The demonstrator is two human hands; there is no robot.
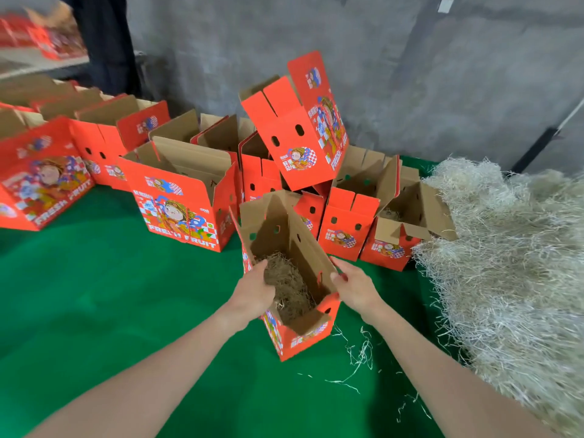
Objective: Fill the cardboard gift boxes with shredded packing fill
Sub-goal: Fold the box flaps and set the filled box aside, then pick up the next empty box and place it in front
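An open red cardboard gift box (300, 339) stands on the green cloth in front of me, flaps up, with pale shredded fill (289, 287) lying in its bottom. My left hand (257, 287) reaches over the box's left wall, and its fingers sit on the fill inside. The right wall's top edge is gripped by my right hand (355, 284), thumb inside near a handle slot. A large heap of shredded fill (512, 257) lies to the right.
Several more open red boxes stand behind on the green cloth (110, 295); one box (303, 128) lies tilted on top of others. A box (407, 229) beside the heap holds a little fill. Loose strands (360, 355) lie near the front box. A grey wall rises behind.
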